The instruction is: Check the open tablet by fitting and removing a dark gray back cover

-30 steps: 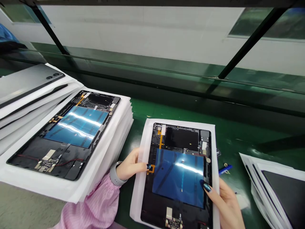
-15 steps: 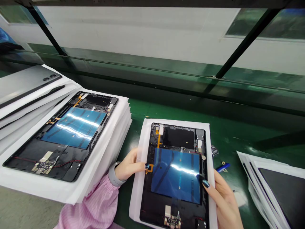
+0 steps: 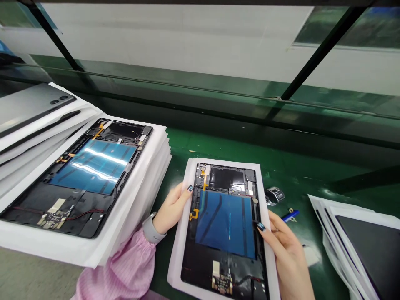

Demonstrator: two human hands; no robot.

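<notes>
An opened tablet (image 3: 223, 223) with a blue-filmed battery, orange flex cables and a small circuit board lies on a white foam sleeve (image 3: 176, 266). My left hand (image 3: 171, 208) grips the left edge of the sleeve and tablet, its thumb on top near the upper left side. On the other side my right hand (image 3: 284, 246) is closed round the right edge, thumb on the tablet's frame and fingers beneath. Both hands tilt the tablet a little toward me. How far it is off the bench cannot be told.
To the left stands a tall stack of foam sleeves (image 3: 140, 200) topped by another opened tablet (image 3: 96, 166). A grey tablet back (image 3: 28, 104) lies beyond it. On the green bench (image 3: 187, 141) are a blue tool (image 3: 290, 215), a silver-black item (image 3: 275, 195) and more sleeved tablets (image 3: 368, 250).
The held tablet has tilted and shifted slightly left at its right edge. My left thumb has slid up from the orange connector to the upper left edge. More of the silver-black item shows.
</notes>
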